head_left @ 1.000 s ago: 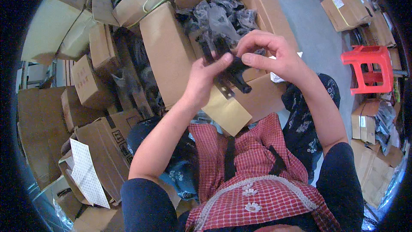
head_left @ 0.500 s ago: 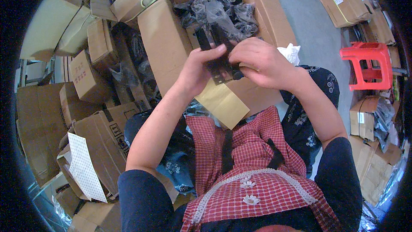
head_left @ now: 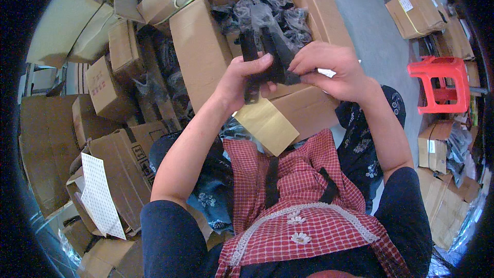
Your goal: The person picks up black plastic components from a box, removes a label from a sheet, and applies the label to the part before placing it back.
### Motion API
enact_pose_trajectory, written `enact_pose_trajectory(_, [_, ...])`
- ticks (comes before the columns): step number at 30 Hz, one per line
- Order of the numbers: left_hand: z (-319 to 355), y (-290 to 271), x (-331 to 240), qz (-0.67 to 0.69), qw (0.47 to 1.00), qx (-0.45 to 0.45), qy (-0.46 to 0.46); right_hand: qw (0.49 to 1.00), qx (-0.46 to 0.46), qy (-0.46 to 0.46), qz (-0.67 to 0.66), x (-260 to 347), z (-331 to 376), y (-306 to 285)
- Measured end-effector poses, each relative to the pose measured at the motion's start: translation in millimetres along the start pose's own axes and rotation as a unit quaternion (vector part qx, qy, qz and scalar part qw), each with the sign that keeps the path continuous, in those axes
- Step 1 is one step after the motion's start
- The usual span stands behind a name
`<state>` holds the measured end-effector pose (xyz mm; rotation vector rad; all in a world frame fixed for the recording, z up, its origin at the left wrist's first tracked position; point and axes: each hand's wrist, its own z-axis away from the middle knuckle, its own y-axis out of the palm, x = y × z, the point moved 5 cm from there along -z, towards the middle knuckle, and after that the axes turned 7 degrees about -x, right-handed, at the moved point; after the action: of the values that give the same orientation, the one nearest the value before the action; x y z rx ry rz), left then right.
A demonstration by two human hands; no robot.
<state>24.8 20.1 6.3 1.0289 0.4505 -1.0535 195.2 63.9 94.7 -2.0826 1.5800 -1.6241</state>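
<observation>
In my left hand (head_left: pixel 242 80) I hold a dark black piece (head_left: pixel 267 59) with two long upright arms, thumb across its front. It looks like a bracket, but its exact kind is unclear. My right hand (head_left: pixel 329 69) is at its right side, thumb and fingers pinched together near the edge. What sits between those fingertips is too dark to make out. A yellow paper sheet (head_left: pixel 267 126) lies just below my left hand, over my lap. Beyond both hands stands an open carton (head_left: pixel 198 46) holding several black pieces in clear plastic bags (head_left: pixel 257 13).
Cardboard boxes (head_left: pixel 121 49) are stacked along the left. A white dotted sheet (head_left: pixel 100 195) leans on a box at the lower left. To the right stand a red plastic stool (head_left: pixel 440 82) and more cartons (head_left: pixel 417 10). Grey floor (head_left: pixel 363 15) shows between.
My right hand has shifted slightly right, and its fingers have drawn back from the middle of the black piece to its right edge. My left hand still holds the piece.
</observation>
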Motion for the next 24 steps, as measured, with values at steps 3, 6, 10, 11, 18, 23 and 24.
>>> enact_pose_trajectory(3, [-1,-6,0,-0.034,0.999,0.017,-0.006,0.999,-0.028,0.038,-0.004,-1,1,-3])
enact_pose_trajectory(6, [-1,-5,-1,-0.020,1.000,-0.007,0.014,0.998,-0.031,0.051,0.002,-1,1,-2])
enact_pose_trajectory(10, [1,-2,-7,-0.044,0.999,0.000,0.024,0.997,-0.040,0.017,0.059,3,-1,-3])
enact_pose_trajectory(11, [0,-4,-6,-0.057,0.998,0.003,0.026,0.995,-0.048,-0.002,0.091,5,-1,-4])
enact_pose_trajectory(18, [6,-1,-16,-0.064,0.996,0.029,0.050,0.978,-0.070,-0.085,0.176,15,1,-4])
enact_pose_trajectory(23, [7,4,-21,-0.053,0.996,0.029,0.069,0.984,-0.151,0.006,0.094,5,5,-15])
enact_pose_trajectory(24, [7,3,-20,-0.052,0.996,0.029,0.071,0.985,-0.144,0.076,0.061,7,4,-16])
